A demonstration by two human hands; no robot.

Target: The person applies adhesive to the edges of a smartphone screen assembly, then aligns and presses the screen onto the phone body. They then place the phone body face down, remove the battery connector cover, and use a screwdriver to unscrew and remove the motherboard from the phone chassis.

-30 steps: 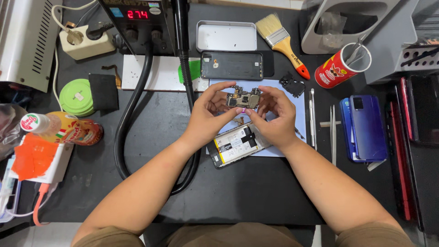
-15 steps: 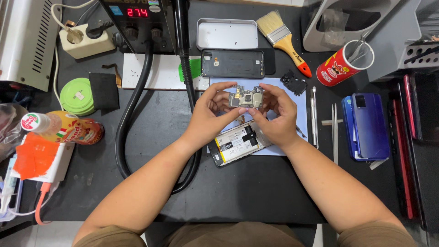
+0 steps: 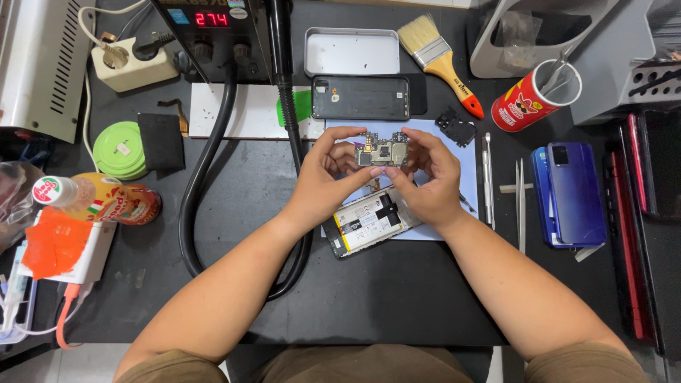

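Now both hands pinch a small circuit board (image 3: 381,151) above the counter (image 3: 425,298).
Left hand (image 3: 328,186) and right hand (image 3: 425,181) have barely shifted, still gripping its ends; the opened phone (image 3: 369,221) lies at six o'clock, the dark back cover (image 3: 360,97) at twelve.

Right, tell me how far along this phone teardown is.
Done: the back cover lies off near the top of the mat, and a small black shield piece lies on the light sheet. In hand: left hand and right hand hold the removed circuit board above the opened phone. Left: the battery sits in the phone body; nothing looks reassembled.
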